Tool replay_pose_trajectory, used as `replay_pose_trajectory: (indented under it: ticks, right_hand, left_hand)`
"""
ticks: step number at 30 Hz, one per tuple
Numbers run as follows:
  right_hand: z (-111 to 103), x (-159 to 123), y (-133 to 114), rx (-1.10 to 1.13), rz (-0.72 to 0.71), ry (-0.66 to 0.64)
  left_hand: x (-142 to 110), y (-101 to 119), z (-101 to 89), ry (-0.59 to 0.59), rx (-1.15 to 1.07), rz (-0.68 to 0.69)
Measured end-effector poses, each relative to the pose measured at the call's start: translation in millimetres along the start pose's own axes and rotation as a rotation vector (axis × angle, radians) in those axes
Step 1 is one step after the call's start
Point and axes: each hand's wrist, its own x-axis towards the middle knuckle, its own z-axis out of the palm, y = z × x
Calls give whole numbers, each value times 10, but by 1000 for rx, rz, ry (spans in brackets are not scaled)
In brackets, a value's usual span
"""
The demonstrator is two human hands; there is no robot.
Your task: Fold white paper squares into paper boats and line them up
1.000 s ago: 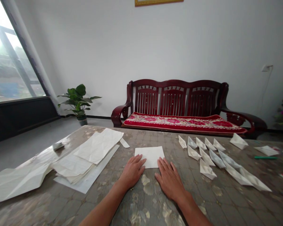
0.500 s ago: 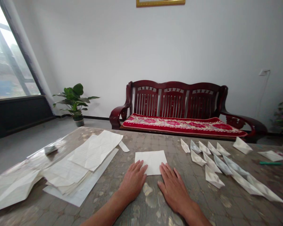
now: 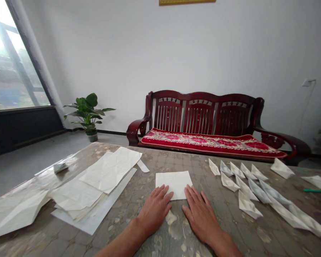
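A white folded sheet of paper (image 3: 174,181) lies flat on the table in front of me. My left hand (image 3: 154,206) rests with its fingertips on the paper's near left corner, fingers stretched out. On the near right edge lie the fingers of my right hand (image 3: 202,214), spread with the thumb apart. Neither hand grips anything. To the right stand several folded paper boats (image 3: 248,204) in rows. A stack of loose white sheets (image 3: 115,169) lies to the left, with a narrow paper strip (image 3: 143,165) beside it.
The patterned table (image 3: 117,235) fills the foreground. Another pile of paper (image 3: 16,214) lies at far left, and a small folded paper piece (image 3: 60,167) sits behind it. A green pen-like stick (image 3: 317,190) lies at far right. Beyond the table stands a wooden bench (image 3: 198,117).
The view has shifted slightly, so most things appear a little further right. My left hand has slid slightly inward along the paper's near edge; the paper stays flat.
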Motion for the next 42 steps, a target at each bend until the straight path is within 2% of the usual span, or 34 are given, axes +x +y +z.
replay_pose_trajectory:
  ticks: [12, 23, 34, 42]
  right_hand:
    - [35, 2, 16, 4, -12, 32]
    - [-8, 1, 1, 8, 7, -12]
    - [18, 7, 26, 12, -3, 22]
    - [36, -16, 25, 9, -8, 54]
  left_hand:
    - [13, 11, -8, 5, -15, 9]
    - [22, -2, 14, 21, 24, 28]
    - [15, 3, -6, 22, -16, 5]
    - [27, -5, 21, 51, 43, -181]
